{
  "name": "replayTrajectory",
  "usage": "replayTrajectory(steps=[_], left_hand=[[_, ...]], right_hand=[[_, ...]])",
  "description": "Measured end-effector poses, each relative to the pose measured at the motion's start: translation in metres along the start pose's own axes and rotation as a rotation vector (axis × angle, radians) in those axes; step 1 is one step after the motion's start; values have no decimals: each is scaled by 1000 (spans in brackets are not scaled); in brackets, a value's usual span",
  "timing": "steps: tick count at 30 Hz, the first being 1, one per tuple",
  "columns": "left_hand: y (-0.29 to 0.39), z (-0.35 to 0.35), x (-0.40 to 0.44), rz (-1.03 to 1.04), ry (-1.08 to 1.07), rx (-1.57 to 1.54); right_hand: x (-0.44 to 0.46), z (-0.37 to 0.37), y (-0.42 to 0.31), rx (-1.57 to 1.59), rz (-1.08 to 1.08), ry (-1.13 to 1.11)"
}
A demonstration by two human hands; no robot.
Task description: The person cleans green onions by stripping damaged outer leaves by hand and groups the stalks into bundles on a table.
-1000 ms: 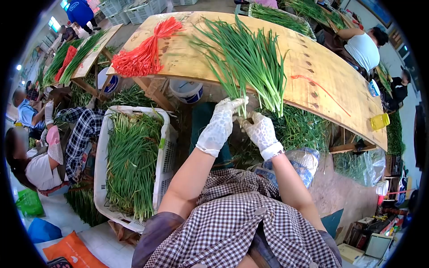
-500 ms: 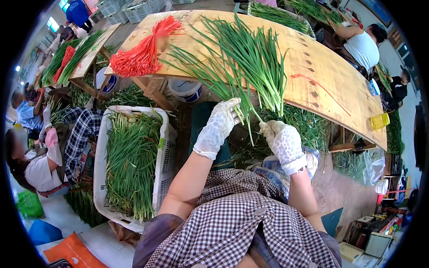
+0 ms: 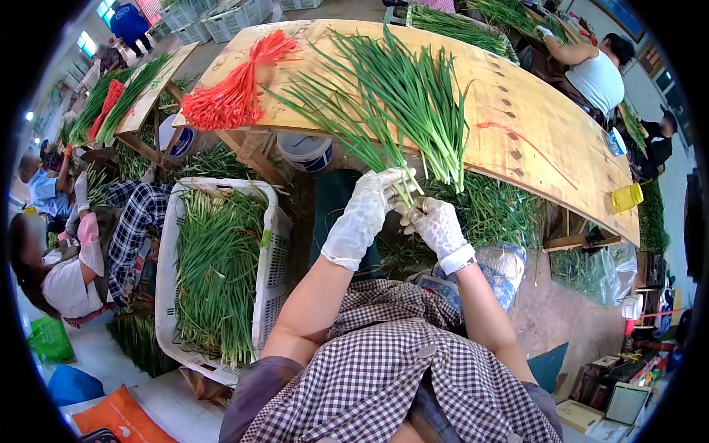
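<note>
My left hand (image 3: 377,199), in a pale patterned glove, is closed around a small bunch of garlic chives (image 3: 363,140). Their leaves reach up over the table edge, and their pale lower ends stick out below the fingers. Close beside it, my right hand (image 3: 432,225), gloved the same way, pinches at those lower ends; the fingertips are partly hidden. A larger pile of garlic chives (image 3: 413,96) lies on the wooden table (image 3: 517,148), its white stems pointing toward me and jutting past the edge.
Red ties (image 3: 233,88) lie in a bundle on the table's left, with one loose red strip (image 3: 528,148) on the right. A white crate (image 3: 269,273) full of chives stands at my left. A yellow cup (image 3: 626,198) sits at the table's right end. Other people work around.
My right hand has moved left and up against the lower ends of the bunch in my left hand. A long stalk that hung between the hands no longer shows there.
</note>
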State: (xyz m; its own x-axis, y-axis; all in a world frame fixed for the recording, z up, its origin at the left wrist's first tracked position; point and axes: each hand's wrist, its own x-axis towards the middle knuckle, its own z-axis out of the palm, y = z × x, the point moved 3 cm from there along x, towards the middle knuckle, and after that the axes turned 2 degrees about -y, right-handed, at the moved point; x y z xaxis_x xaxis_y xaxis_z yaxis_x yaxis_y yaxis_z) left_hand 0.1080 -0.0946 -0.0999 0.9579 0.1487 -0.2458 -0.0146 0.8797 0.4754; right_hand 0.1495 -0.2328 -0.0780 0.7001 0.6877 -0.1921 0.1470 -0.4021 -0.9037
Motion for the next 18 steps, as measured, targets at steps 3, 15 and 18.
replayTrajectory(steps=[3, 15, 18], left_hand=[[8, 1, -2, 141, 178, 239], [7, -9, -8, 58, 115, 229], [4, -3, -11, 53, 57, 268]], right_hand=[[-13, -19, -16, -607, -246, 54], [7, -14, -1, 626, 196, -197], [0, -7, -6, 628, 221, -196]])
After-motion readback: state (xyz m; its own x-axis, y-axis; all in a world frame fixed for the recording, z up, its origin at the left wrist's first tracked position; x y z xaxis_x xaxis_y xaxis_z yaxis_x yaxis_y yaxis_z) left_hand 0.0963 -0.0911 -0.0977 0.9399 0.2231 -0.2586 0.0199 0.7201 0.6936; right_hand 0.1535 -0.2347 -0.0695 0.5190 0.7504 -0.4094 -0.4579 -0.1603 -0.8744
